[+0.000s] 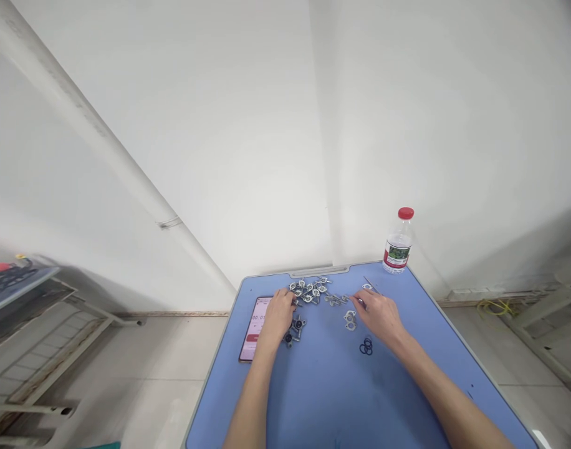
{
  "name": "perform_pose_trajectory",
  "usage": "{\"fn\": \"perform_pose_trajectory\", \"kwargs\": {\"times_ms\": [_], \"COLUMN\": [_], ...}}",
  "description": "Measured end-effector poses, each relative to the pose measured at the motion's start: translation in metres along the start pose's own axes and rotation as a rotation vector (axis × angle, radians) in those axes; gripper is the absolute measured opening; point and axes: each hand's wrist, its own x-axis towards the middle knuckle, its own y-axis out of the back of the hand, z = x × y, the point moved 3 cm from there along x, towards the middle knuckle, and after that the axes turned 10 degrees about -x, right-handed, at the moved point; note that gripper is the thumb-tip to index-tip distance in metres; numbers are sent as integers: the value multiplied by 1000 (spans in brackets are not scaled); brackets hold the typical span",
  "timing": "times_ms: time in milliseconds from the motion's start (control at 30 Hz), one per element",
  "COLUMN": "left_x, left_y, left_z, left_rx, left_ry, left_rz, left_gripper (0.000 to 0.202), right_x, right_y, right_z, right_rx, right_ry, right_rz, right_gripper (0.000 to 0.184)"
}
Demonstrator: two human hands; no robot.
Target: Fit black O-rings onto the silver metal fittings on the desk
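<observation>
My left hand (280, 313) rests on the blue table (332, 386), its fingers curled at the left end of a heap of small silver metal parts (310, 290). Just below its fingers lie dark assembled pieces (295, 330). My right hand (378, 313) reaches toward the right end of the heap, fingertips pinched on a small metal part (359, 301). A silver bracket (350, 320) lies beside it, and black rubber rings (366, 347) lie close to the right wrist.
A phone (254, 328) showing a timer lies at the table's left edge, partly under my left hand. A water bottle (398, 242) with a red cap stands at the far right corner. A metal rack (28, 324) stands on the floor to the left.
</observation>
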Motion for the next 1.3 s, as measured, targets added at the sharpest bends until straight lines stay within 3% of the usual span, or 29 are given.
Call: {"fn": "perform_pose_trajectory", "kwargs": {"times_ms": [200, 333, 400, 467, 600, 833, 933, 1067, 1300], "left_x": [-7, -17, -22, -26, -33, -36, -36, -36, -35], "left_y": [8, 24, 26, 20, -2, -22, -21, -18, -20], "left_z": [2, 18, 33, 48, 71, 80, 81, 78, 76], "left_rx": [34, -120, -264, -354, -341, -231, -241, -272, -297], "left_ry": [-9, -72, -137, -166, -207, -272, -286, -287, -283], "left_rz": [42, 100, 63, -50, -225, -282, -281, -262, -255], "left_gripper": [11, 13, 15, 16, 14, 9, 9, 10, 13], "right_x": [0, 0, 0, 1, 4, 5, 5, 2, -3], "right_y": [2, 1, 3, 5, 14, 19, 15, 7, 1], "right_z": [-2, -2, -3, -3, -2, -2, -8, -14, -20], "right_rx": [30, 34, 52, 105, 337, 1028, 1161, 1180, 1004], "right_ry": [11, 7, -10, -40, -141, -370, -414, -413, -329], "right_rz": [3, -1, -10, -20, -32, -190, -277, -313, -316], "right_gripper": [36, 37, 37, 33, 24, 42, 44, 39, 40]}}
